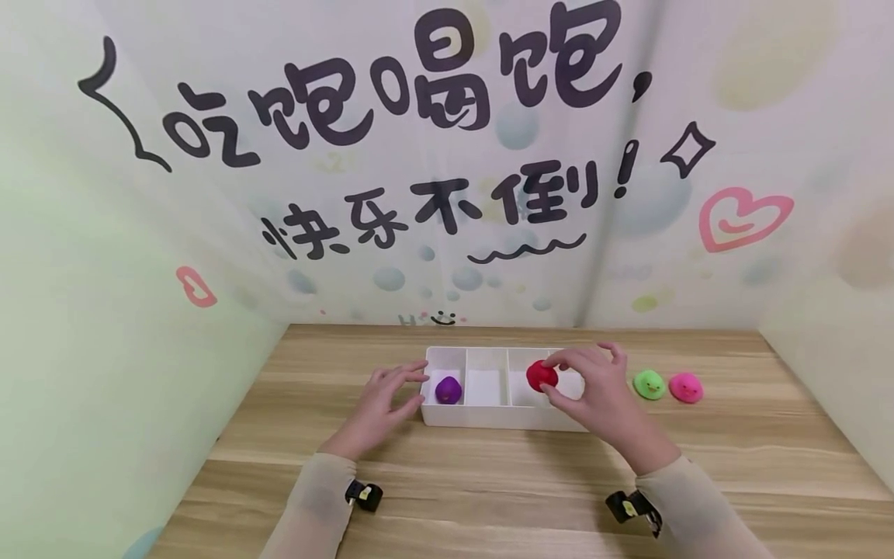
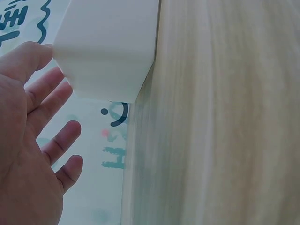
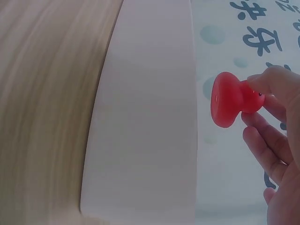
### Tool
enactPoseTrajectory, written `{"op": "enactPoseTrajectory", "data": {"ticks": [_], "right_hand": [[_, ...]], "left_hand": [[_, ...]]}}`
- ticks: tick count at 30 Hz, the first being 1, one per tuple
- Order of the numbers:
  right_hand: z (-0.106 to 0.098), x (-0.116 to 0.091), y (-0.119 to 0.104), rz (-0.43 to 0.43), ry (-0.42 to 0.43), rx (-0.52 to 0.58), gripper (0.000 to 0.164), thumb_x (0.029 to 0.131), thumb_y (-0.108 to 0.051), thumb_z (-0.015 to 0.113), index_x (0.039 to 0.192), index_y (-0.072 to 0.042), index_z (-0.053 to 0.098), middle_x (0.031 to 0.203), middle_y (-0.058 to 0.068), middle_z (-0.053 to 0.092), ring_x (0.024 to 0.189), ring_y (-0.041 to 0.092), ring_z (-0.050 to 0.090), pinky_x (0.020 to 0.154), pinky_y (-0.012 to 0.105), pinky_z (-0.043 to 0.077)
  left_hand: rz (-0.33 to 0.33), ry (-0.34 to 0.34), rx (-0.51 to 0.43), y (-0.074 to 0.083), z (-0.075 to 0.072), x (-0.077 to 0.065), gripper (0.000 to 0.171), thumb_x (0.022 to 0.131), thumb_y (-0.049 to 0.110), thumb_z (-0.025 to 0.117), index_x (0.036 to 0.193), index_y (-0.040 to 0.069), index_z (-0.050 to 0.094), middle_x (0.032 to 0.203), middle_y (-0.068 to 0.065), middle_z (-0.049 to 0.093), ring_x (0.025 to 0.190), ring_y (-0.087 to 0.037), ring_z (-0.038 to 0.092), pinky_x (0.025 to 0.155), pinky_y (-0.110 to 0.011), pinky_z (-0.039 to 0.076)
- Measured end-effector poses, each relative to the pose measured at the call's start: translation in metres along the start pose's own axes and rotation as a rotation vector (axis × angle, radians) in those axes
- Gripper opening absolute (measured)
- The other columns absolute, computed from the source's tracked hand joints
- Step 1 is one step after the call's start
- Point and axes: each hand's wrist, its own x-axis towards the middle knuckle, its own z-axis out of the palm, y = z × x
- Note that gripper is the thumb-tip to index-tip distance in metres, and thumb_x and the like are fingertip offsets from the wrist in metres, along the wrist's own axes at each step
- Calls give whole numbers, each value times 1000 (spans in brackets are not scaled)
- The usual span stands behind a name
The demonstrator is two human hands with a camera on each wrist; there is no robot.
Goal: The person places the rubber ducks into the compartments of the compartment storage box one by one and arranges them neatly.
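Note:
A white divided box lies lengthwise on the table. Inside its leftmost compartment is a purple toy duck. My left hand touches the box's left end with its fingertips, fingers loosely extended; the left wrist view shows these fingers at the box corner. Between thumb and fingers my right hand pinches a red toy duck by its head, base pointing away from the palm. That duck is held above the right part of the box, over the rim in the right wrist view. The right hand partly hides the rightmost compartment.
To the right of the box, a green toy duck and a pink toy duck sit side by side on the wooden table. A printed wall rises behind the table's back edge, with side walls left and right.

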Motion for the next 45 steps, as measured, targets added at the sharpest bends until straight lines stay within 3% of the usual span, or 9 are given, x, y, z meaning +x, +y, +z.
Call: {"op": "enactPoseTrajectory", "data": {"ticks": [11,19,36,45], "right_hand": [[23,12,-15,-12,-20,23,33,73,-13,91,101,-14,73,94,0,74,88,20,67,103,64,25],[32,20,-24,26,-91,26,32,76,-18,91,103,-16,73,99,-2,74,93,20,67,109,60,23],[47,28,-22,43,-170,1,30,79,-20,91,105,-16,75,100,-2,77,96,18,66,110,62,23],[65,31,-20,59,-238,20,27,81,-19,90,104,-17,75,100,-3,76,98,17,65,112,62,21]], "left_hand": [[-30,-41,-20,5,0,2,37,100,25,68,136,15,64,159,8,49,135,-28,43,110,-60,37],[-27,-32,-14,7,2,2,36,100,22,69,135,16,64,159,7,50,132,-27,44,108,-58,38],[-16,-28,-14,6,3,4,35,100,21,69,134,15,64,158,3,51,133,-30,45,109,-60,37],[-12,-4,1,3,1,0,34,99,19,69,132,12,65,158,-1,52,133,-32,45,109,-62,37]]}}
